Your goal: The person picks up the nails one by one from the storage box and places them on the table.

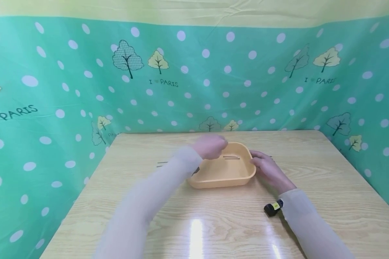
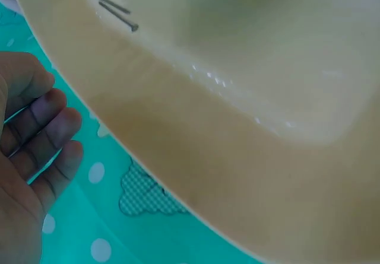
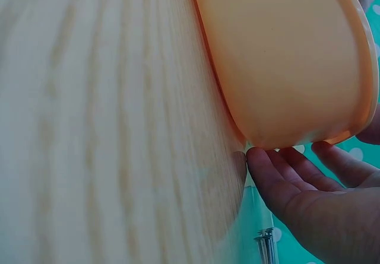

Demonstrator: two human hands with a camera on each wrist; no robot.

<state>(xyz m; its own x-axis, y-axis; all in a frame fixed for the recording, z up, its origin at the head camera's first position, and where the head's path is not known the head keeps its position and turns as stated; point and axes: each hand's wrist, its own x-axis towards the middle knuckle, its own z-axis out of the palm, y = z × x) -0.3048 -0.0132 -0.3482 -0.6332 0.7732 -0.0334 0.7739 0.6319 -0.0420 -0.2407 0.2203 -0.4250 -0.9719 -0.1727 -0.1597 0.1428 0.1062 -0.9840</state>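
Observation:
A shallow orange plastic basin [image 1: 222, 182] sits on the table with two nails [image 1: 231, 157] lying inside toward its back. My left hand [image 1: 210, 145], blurred in the head view, hangs over the basin's back left part. In the left wrist view its fingers [image 2: 50, 127] curl loosely beside the rim, with nothing visible between them. At the basin's right end my right hand [image 1: 268, 169] holds the rim, thumb on top. The right wrist view shows its other fingers [image 3: 276, 175] against the outer wall.
Two thin nails [image 1: 162, 164] lie on the wooden table [image 1: 214, 212] left of the basin, partly hidden by my left arm. Several nails [image 3: 266, 246] appear beyond my right hand, seemingly in something clear. A green dotted curtain [image 1: 207, 93] hangs around the table's back and sides.

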